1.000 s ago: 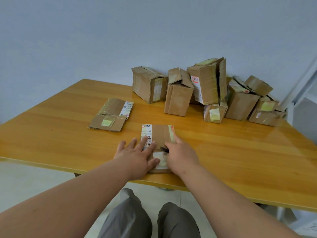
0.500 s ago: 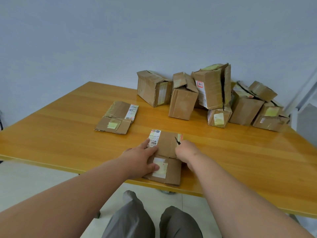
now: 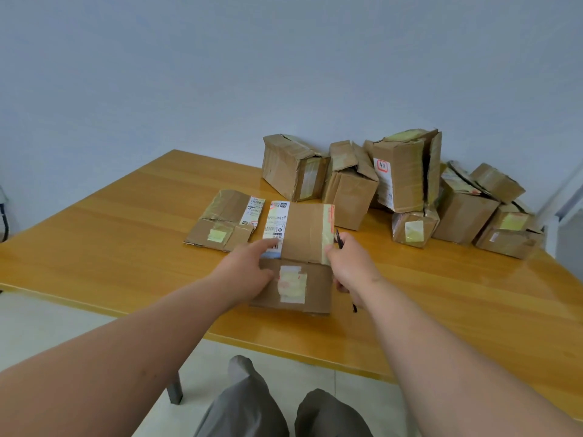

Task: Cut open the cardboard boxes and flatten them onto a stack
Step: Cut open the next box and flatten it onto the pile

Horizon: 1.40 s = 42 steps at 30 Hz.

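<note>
The left hand point(image 3: 249, 266) grips the near-left part of the flattened box point(image 3: 299, 247), thumb on its near flap and forefinger stretched along the white label; the rest of its fingers cannot be seen. The right hand point(image 3: 350, 266) is curled round a dark cutter point(image 3: 339, 239), whose tip pokes up beside the box's right edge, and the same hand appears to pinch that edge; how firmly, I cannot tell.

The box looks lifted or tilted off the table point(image 3: 110, 247), its near flap with a yellowish tape patch hanging toward the person. It seems already cut and collapsed, so the step in hand is, by my judgement, carrying it over to the stack.

Just left of the box, nearly touching its far-left corner, lies one flat piece point(image 3: 225, 220) on the table: the stack so far. The next move calls for swinging the box leftward and laying it squarely on that piece, keeping the cutter's tip clear of the other hand.

Beyond and to the right of the box stands a cluster of uncut boxes point(image 3: 407, 171) against the wall, several leaning on one another, so most of the work remains.
</note>
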Each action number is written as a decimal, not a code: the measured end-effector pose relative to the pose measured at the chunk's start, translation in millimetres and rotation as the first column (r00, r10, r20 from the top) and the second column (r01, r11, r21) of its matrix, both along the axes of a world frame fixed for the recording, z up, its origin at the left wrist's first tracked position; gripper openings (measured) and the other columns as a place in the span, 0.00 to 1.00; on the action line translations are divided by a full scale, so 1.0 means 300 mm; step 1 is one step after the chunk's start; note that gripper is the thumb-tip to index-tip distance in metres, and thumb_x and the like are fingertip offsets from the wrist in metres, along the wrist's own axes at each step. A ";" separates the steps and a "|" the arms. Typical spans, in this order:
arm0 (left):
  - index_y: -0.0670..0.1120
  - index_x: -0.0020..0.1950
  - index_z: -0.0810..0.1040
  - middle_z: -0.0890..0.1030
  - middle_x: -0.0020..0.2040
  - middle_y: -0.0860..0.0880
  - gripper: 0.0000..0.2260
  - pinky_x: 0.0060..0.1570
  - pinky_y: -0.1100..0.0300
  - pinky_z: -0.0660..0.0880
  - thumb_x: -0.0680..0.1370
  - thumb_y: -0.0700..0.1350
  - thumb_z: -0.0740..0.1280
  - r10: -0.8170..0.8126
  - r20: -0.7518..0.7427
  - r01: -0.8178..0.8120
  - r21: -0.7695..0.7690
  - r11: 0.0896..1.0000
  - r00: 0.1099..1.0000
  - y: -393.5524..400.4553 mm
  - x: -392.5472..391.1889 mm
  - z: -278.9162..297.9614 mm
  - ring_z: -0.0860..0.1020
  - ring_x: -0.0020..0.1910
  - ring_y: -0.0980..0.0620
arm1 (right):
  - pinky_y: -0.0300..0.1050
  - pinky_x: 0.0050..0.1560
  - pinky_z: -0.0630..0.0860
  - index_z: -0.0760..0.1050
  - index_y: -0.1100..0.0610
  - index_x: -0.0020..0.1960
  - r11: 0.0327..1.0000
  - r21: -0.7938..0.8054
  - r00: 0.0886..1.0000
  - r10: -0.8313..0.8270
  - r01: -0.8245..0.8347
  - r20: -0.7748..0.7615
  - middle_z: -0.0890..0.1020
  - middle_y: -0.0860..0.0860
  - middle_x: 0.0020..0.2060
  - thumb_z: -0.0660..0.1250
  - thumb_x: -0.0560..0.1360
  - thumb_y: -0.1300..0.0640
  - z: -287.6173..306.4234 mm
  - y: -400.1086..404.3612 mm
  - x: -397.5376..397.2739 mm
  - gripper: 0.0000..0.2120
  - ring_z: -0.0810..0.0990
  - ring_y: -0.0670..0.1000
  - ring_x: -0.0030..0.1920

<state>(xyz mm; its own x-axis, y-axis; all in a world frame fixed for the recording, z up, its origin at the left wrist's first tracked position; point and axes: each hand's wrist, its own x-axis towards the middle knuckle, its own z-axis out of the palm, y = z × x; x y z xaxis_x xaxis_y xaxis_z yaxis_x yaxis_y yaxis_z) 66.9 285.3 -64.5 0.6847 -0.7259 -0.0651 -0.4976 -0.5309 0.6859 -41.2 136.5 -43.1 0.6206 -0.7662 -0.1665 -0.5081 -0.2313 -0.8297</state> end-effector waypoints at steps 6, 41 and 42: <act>0.60 0.76 0.64 0.67 0.72 0.47 0.26 0.34 0.60 0.73 0.81 0.41 0.62 0.106 0.079 -0.101 -0.068 0.993 0.991 0.039 0.159 0.035 0.77 0.44 0.49 | 0.44 0.44 0.73 0.51 0.47 0.78 0.988 -0.078 0.986 0.138 -0.131 0.092 0.74 0.51 0.62 0.62 0.81 0.56 0.001 0.042 0.139 0.30 0.73 0.50 0.50; 0.51 0.77 0.28 0.27 0.76 0.50 0.65 0.77 0.48 0.41 0.52 0.81 0.53 -0.320 0.067 0.206 0.640 0.741 0.945 -0.034 0.605 -0.072 0.30 0.76 0.50 | 0.52 0.65 0.70 0.57 0.48 0.77 0.626 -0.396 0.707 0.382 -0.672 -0.596 0.51 0.44 0.79 0.54 0.77 0.32 -0.146 -0.069 0.592 0.34 0.67 0.54 0.72; 0.51 0.77 0.29 0.28 0.77 0.50 0.63 0.77 0.48 0.42 0.55 0.80 0.55 -0.316 0.092 0.188 0.637 0.747 0.944 -0.045 0.609 -0.079 0.31 0.76 0.50 | 0.52 0.65 0.70 0.56 0.48 0.78 0.621 -0.399 0.703 0.375 -0.674 -0.604 0.50 0.44 0.79 0.54 0.77 0.32 -0.142 -0.076 0.599 0.34 0.67 0.54 0.73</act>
